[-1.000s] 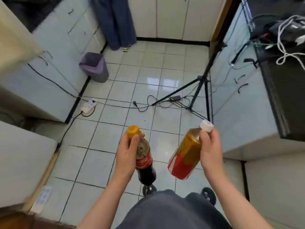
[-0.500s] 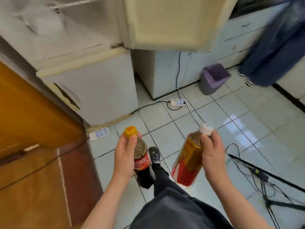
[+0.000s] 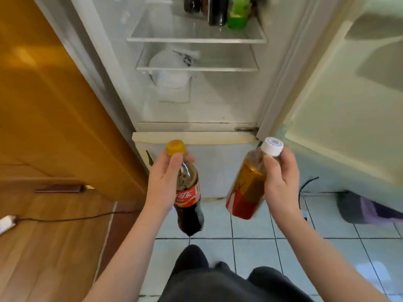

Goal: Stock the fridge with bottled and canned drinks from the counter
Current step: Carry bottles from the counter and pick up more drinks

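A dark cola bottle with a yellow cap and red label (image 3: 188,192) is gripped near its neck by the left hand (image 3: 163,184), fingers curled round it. A gold-and-red labelled bottle with a white cap (image 3: 250,188) is held tilted in the right hand (image 3: 281,182). Both are held above the pale tiled floor (image 3: 327,253), before the open white fridge (image 3: 196,101). On its upper glass shelf (image 3: 196,39), dark and green bottles (image 3: 218,12) are seen standing.
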The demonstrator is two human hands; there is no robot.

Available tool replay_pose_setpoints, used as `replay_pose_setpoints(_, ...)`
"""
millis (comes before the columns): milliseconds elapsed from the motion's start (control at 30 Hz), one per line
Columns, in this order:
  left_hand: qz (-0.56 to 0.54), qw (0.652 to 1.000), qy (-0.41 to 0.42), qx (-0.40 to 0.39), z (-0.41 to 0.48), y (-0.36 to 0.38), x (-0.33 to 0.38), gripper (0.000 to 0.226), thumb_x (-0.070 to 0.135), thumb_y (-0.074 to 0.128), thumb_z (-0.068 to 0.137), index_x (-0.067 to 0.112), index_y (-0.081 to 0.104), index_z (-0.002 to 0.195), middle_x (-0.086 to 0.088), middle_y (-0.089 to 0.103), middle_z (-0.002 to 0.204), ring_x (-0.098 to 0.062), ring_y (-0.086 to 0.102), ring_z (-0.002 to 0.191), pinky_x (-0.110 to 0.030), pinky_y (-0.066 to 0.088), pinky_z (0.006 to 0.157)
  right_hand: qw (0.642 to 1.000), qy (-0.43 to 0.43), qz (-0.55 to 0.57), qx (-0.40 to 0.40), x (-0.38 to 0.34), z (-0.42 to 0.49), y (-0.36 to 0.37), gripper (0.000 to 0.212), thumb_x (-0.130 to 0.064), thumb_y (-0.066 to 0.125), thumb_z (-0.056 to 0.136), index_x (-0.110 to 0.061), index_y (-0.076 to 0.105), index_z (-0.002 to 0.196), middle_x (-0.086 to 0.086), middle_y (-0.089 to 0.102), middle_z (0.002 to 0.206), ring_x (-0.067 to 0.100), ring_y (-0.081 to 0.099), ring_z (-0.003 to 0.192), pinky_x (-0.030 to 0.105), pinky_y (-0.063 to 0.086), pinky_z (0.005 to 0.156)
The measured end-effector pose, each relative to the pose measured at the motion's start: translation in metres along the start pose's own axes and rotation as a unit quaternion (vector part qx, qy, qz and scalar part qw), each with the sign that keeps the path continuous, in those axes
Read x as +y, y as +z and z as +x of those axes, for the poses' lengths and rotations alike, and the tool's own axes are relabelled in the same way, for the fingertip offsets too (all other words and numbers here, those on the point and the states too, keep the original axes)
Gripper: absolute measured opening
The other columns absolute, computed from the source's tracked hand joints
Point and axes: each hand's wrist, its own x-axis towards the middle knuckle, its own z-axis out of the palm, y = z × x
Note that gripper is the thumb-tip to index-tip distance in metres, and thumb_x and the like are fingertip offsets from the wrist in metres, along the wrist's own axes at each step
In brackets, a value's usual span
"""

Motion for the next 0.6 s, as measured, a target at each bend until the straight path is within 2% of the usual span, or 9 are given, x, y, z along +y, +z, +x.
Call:
replay_pose_setpoints(67,-0.016,1.0,0.019,0.013,0.035,-0.002,0.004,0.022,0.037,0.042,0.089,0.025,0.06,0.091,0.014,0.071,0.082,-0.004,0.065,0.08,-0.015,0.05,0.073,1.0,-0.013,0.007,0.004,-0.002,0.03,0.021,0.014,-0.04,0.045,0.077,-0.037,0.055,0.085,-0.019,0.057,0.08,0.003,0.053,0.08,0.012,0.041,0.071)
replay_pose_setpoints(133,-0.027,0.999,0.033,0.006,0.072,-0.004,0.005,0.023,0.041,0.046,0.088,0.025,0.061,0.088,0.011,0.071,0.081,-0.009,0.065,0.082,-0.022,0.051,0.076,1.0,-0.022,0.003,0.011,-0.001,0.058,0.04,0.016,-0.041,0.044,0.077,-0.032,0.055,0.085,-0.018,0.056,0.078,0.003,0.052,0.078,0.014,0.041,0.071)
replay_pose_setpoints(267,-0.012,0.996,0.074,-0.053,0.145,-0.002,0.014,0.028,0.053,0.043,0.084,0.038,0.066,0.078,0.01,0.07,0.085,-0.013,0.064,0.089,-0.029,0.049,0.083,0.998,-0.036,-0.01,0.04,-0.005,0.109,0.073,0.018,-0.035,0.045,0.079,-0.022,0.056,0.086,-0.016,0.055,0.077,0.004,0.051,0.077,0.02,0.042,0.072)
replay_pose_setpoints(367,-0.023,0.99,0.104,-0.088,0.2,0.002,0.032,0.026,0.052,0.044,0.084,0.04,0.066,0.078,0.009,0.07,0.086,-0.016,0.064,0.088,-0.036,0.047,0.082,0.995,-0.07,-0.015,0.068,-0.018,0.149,0.095,0.017,-0.033,0.044,0.078,-0.023,0.057,0.085,-0.016,0.056,0.076,0.0,0.051,0.074,0.014,0.041,0.069)
replay_pose_setpoints(433,-0.069,0.985,0.123,-0.104,0.235,0.004,0.05,0.025,0.05,0.047,0.085,0.037,0.067,0.079,0.006,0.07,0.085,-0.018,0.063,0.086,-0.041,0.048,0.081,0.991,-0.098,-0.02,0.092,-0.033,0.177,0.105,0.021,-0.036,0.043,0.077,-0.022,0.056,0.085,-0.015,0.056,0.076,-0.001,0.05,0.073,0.012,0.041,0.068)
replay_pose_setpoints(533,-0.096,0.973,0.175,-0.111,0.283,0.008,0.083,0.027,0.048,0.048,0.087,0.029,0.066,0.083,0.004,0.071,0.085,-0.016,0.065,0.087,-0.036,0.048,0.081,0.981,-0.143,-0.02,0.131,-0.058,0.223,0.117,0.017,-0.035,0.043,0.078,-0.023,0.054,0.082,-0.011,0.053,0.075,0.003,0.048,0.073,0.02,0.04,0.068)
replay_pose_setpoints(600,-0.095,0.967,0.212,-0.109,0.31,0.014,0.106,0.024,0.048,0.047,0.088,0.033,0.066,0.085,0.006,0.072,0.084,-0.016,0.066,0.088,-0.035,0.05,0.082,0.973,-0.175,-0.026,0.15,-0.074,0.254,0.125,0.008,-0.033,0.044,0.079,-0.029,0.051,0.08,-0.02,0.052,0.074,-0.003,0.047,0.072,0.015,0.038,0.069)
